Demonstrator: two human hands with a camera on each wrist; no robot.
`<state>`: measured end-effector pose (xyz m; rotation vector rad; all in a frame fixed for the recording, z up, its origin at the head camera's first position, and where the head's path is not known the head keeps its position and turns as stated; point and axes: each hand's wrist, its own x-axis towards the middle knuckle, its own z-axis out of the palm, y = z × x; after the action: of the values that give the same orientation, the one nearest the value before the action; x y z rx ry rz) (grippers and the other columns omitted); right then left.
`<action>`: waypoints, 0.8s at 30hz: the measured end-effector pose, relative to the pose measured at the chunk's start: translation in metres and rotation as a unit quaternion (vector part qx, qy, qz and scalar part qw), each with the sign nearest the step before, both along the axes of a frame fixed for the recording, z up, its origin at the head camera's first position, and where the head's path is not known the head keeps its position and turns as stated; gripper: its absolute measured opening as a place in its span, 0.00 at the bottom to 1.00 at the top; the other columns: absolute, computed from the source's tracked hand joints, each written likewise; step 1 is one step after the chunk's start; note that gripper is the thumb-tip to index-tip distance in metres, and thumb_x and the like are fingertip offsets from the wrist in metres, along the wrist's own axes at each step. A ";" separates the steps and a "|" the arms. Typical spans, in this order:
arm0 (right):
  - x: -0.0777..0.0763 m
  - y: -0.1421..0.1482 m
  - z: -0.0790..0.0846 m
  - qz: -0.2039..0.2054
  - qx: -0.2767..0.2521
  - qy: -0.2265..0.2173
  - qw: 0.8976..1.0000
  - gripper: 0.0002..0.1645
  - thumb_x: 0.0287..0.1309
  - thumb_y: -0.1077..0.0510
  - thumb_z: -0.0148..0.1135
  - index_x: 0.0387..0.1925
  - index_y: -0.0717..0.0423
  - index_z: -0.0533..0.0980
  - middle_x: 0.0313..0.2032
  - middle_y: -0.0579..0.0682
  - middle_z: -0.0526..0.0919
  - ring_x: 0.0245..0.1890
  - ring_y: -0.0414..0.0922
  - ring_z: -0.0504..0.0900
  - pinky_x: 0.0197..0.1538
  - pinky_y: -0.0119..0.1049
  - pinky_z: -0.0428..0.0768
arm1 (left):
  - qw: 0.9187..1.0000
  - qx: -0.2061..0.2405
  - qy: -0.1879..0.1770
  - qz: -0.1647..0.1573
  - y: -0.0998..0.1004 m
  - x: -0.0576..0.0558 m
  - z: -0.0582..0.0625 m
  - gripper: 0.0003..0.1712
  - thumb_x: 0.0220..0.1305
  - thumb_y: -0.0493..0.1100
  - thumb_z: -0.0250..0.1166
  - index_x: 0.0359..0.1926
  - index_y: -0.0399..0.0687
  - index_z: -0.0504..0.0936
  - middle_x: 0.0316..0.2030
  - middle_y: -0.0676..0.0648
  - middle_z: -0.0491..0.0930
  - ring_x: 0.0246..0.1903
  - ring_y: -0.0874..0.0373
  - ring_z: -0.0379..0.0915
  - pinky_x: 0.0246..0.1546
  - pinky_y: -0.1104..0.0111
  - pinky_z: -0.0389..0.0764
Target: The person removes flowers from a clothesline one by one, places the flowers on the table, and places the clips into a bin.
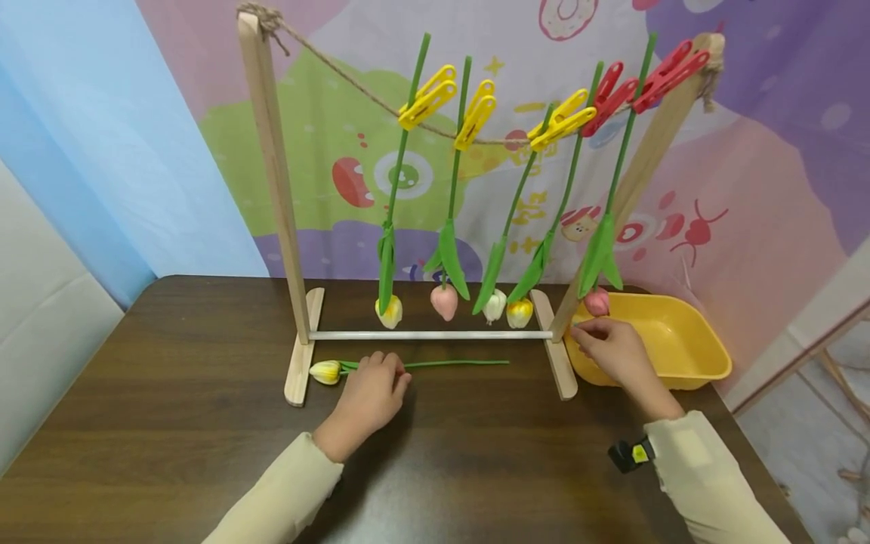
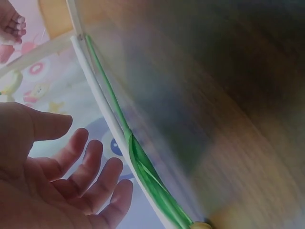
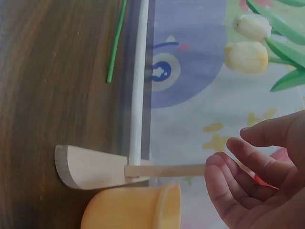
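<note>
Down on the dark brown wood-grain bench [image 1: 476, 468], centre-left of the frame, lies a yellow-and-white tulip with a green stem [image 1: 326, 372]. Its long axis runs left to right, flower pointing left and overlapping the rack's left foot, bare stem end pointing right, nearly parallel with the white rod [image 1: 435, 335] just behind.

And here's the left hand [image 1: 370, 393], right over the leaves! Fingers loosely bent, thumb apart, a relaxed hand; whether a fingertip touches the stem, I can't tell.

Over to the right of the frame: the right hand [image 1: 615, 351] is at the near-left rim of the yellow plastic tub [image 1: 673, 340], fingers loosely curled, just below a deep-pink tulip [image 1: 597, 302].

Above, brown twine [image 1: 503, 141] sags across the pale wooden rack [image 1: 270, 151]. Three yellow plastic clips [image 1: 476, 117] hold, from the left, a second yellow-and-white tulip [image 1: 390, 311], a pale-pink tulip [image 1: 444, 302] and a white tulip [image 1: 495, 304]. Two red plastic clips [image 1: 669, 79] take a third yellow-and-white tulip [image 1: 519, 313] and the deep-pink one. All five hang flower-down, stem ends up, tops leaning right.
</note>
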<state>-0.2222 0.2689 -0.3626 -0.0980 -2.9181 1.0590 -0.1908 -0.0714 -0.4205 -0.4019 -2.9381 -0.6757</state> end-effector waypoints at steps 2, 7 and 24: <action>0.001 -0.004 0.000 0.008 0.004 0.004 1.000 0.18 0.60 0.53 0.59 0.40 0.66 0.80 0.24 0.51 0.81 0.24 0.40 0.73 0.27 0.30 0.72 | 1.000 0.004 0.004 0.000 -0.001 0.001 0.000 0.08 0.63 0.44 0.60 0.33 0.43 0.76 0.29 0.46 0.74 0.31 0.50 0.71 0.31 0.58 0.73; 0.006 -0.013 0.004 0.026 0.006 0.011 1.000 0.15 0.60 0.57 0.59 0.39 0.67 0.81 0.23 0.51 0.81 0.24 0.38 0.73 0.29 0.30 0.71 | 1.000 0.022 0.009 0.006 -0.006 0.003 0.003 0.08 0.63 0.44 0.61 0.33 0.42 0.77 0.29 0.45 0.75 0.32 0.49 0.72 0.33 0.58 0.73; 0.017 -0.047 0.017 0.070 -0.005 0.032 0.997 0.14 0.59 0.52 0.61 0.39 0.58 0.82 0.29 0.53 0.85 0.28 0.39 0.78 0.34 0.33 0.75 | 0.994 0.109 -0.002 0.029 -0.026 0.014 0.023 0.06 0.62 0.41 0.61 0.34 0.41 0.78 0.29 0.46 0.75 0.29 0.56 0.67 0.32 0.65 0.69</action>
<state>-0.2056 0.2219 -0.3457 0.1406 -2.8988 1.0733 -0.1768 -0.0972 -0.3975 -0.2943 -2.8262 -0.9762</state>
